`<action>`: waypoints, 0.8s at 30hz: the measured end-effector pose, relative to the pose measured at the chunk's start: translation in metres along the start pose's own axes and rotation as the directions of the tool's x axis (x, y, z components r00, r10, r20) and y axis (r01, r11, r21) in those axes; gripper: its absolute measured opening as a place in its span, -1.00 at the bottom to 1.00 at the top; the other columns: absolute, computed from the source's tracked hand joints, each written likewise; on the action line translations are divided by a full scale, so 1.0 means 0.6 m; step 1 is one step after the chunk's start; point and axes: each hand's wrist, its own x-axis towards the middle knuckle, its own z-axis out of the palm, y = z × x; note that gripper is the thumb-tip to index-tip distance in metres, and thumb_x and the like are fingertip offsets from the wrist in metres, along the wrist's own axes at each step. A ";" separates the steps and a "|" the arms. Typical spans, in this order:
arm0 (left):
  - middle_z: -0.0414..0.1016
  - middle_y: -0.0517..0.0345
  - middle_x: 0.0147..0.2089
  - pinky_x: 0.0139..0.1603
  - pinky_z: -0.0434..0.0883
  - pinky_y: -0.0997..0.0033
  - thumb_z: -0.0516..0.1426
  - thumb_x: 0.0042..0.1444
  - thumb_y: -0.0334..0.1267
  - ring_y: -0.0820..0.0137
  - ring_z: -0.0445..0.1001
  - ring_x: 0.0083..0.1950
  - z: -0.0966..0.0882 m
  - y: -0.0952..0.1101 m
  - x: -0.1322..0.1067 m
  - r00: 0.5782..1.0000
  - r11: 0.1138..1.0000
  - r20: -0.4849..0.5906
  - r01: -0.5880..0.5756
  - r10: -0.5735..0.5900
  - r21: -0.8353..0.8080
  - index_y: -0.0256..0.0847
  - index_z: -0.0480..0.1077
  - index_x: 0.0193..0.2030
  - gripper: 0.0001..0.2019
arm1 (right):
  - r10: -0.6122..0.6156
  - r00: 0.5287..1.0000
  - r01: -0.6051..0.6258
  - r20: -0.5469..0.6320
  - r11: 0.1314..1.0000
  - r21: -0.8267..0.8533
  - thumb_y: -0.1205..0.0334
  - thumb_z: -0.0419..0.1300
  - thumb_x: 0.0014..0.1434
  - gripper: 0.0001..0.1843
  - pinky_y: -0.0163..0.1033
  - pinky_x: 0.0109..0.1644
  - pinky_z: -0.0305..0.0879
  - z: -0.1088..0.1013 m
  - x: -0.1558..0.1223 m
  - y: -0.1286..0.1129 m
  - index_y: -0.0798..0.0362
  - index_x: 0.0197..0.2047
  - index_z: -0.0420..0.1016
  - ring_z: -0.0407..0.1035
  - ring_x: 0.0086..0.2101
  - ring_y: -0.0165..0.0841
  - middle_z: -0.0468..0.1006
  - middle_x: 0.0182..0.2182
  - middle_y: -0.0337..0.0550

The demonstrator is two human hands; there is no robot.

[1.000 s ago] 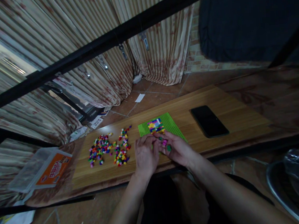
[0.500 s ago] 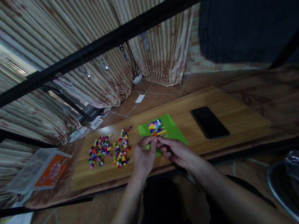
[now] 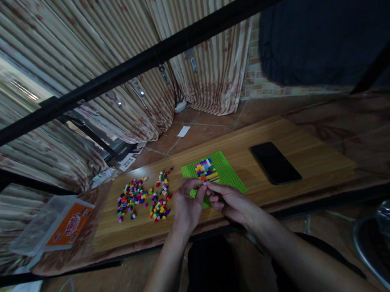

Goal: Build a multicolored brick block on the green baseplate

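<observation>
A green baseplate (image 3: 227, 172) lies on the wooden table (image 3: 302, 142), with a patch of small coloured bricks (image 3: 206, 170) pressed onto its far left part. My left hand (image 3: 186, 205) and my right hand (image 3: 231, 201) meet over the plate's near edge. Their fingertips pinch together at one spot just below the brick patch. What the fingers hold is too small and dark to name. Left of my hands, several loose coloured bricks (image 3: 141, 199) lie scattered in two heaps.
A black phone (image 3: 274, 162) lies face up right of the baseplate. A clear plastic box with an orange label (image 3: 54, 222) sits at the table's left end. A black bar (image 3: 161, 54) crosses overhead; curtains hang behind. A metal bowl (image 3: 388, 243) shows at lower right.
Both hands have drawn together over the plate's near edge and pinched their fingertips. The pink and green bricks seen in my right hand a second ago are hidden.
</observation>
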 end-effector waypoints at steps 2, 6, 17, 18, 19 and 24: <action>0.54 0.16 -0.29 -0.13 0.41 0.41 0.16 0.14 -0.35 0.42 0.50 -0.21 -0.004 -0.002 0.004 0.999 0.997 0.012 -0.046 0.045 0.056 -0.16 0.52 -0.31 -0.91 | -0.008 1.000 0.008 -0.014 1.000 -0.014 0.22 0.45 -0.09 -0.77 -0.48 -0.61 -0.06 0.000 0.000 0.000 0.15 -0.40 0.56 0.13 -0.60 -0.62 0.44 -0.53 -0.27; 0.54 0.12 -0.26 -0.11 0.41 0.38 0.14 0.17 -0.30 0.40 0.50 -0.20 -0.007 -0.019 0.025 0.992 0.978 -0.028 -0.121 0.127 0.168 -0.16 0.52 -0.33 -0.88 | 0.001 0.999 -0.002 -0.051 0.999 -0.033 0.22 0.42 -0.06 -0.80 -0.46 -0.60 -0.04 0.000 0.001 -0.002 0.15 -0.37 0.58 0.13 -0.60 -0.61 0.45 -0.53 -0.25; 0.56 0.06 -0.24 -0.06 0.33 0.29 0.08 0.23 -0.25 0.32 0.47 -0.17 0.022 -0.070 0.066 0.979 0.821 0.012 -0.178 0.204 0.543 -0.18 0.56 -0.28 -0.79 | -0.055 0.995 0.048 -0.085 0.996 -0.074 0.24 0.35 -0.01 -0.84 -0.49 -0.62 -0.10 0.001 -0.003 -0.008 0.17 -0.37 0.59 0.09 -0.59 -0.61 0.41 -0.53 -0.25; 0.56 0.06 -0.24 -0.06 0.32 0.28 0.08 0.24 -0.26 0.31 0.47 -0.17 0.024 -0.070 0.066 0.978 0.815 0.017 -0.181 0.206 0.550 -0.19 0.56 -0.28 -0.78 | -0.057 0.995 0.050 -0.086 0.996 -0.076 0.24 0.36 -0.02 -0.84 -0.48 -0.61 -0.10 0.001 -0.003 -0.009 0.17 -0.38 0.59 0.09 -0.59 -0.61 0.41 -0.53 -0.25; 0.56 0.06 -0.24 -0.06 0.32 0.28 0.08 0.24 -0.26 0.31 0.47 -0.17 0.026 -0.069 0.067 0.979 0.812 0.019 -0.180 0.204 0.555 -0.19 0.56 -0.28 -0.78 | -0.058 0.994 0.051 -0.089 0.996 -0.079 0.23 0.37 -0.03 -0.83 -0.47 -0.61 -0.10 0.001 -0.003 -0.009 0.17 -0.38 0.59 0.09 -0.59 -0.60 0.41 -0.53 -0.25; 0.57 0.08 -0.27 -0.07 0.33 0.28 0.13 0.19 -0.29 0.32 0.47 -0.19 0.030 -0.066 0.071 0.983 0.826 -0.011 -0.149 0.185 0.543 -0.18 0.57 -0.33 -0.82 | -0.054 0.993 0.046 -0.102 0.996 -0.080 0.23 0.38 -0.04 -0.82 -0.46 -0.60 -0.07 0.003 -0.005 -0.010 0.16 -0.37 0.59 0.11 -0.59 -0.60 0.42 -0.52 -0.24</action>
